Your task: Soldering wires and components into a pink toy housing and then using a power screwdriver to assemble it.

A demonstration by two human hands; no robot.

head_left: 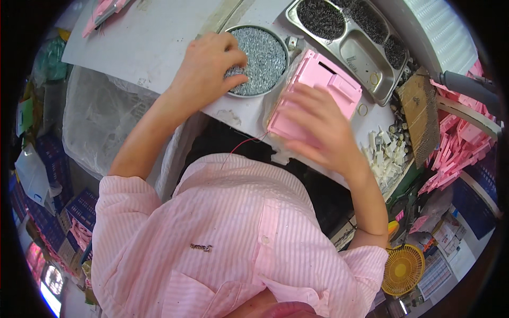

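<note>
My left hand (212, 66) is at the left side of a round tin (288, 57) filled with small silver screws or pins (260, 58). Its fingers curl over the silver pieces, with the thumb apart from them; no piece shows between them. My right hand (321, 124) is blurred by motion above a pink plastic housing (336, 87), its fingers stretched out and apart. Whether it touches the housing I cannot tell. The housing has a dark slot near its far edge and lies tilted on a clear-wrapped pad (273, 114). A thin red wire (241, 144) trails from its near left corner.
A steel compartment tray (363, 53) with dark small screws stands at the far right. White plastic pieces (387, 153) lie heaped by the right edge, near a cardboard piece (420, 116) and piled pink parts (461, 132). Clear plastic bagging (106, 116) hangs left; a yellow fan (403, 269) stands lower right.
</note>
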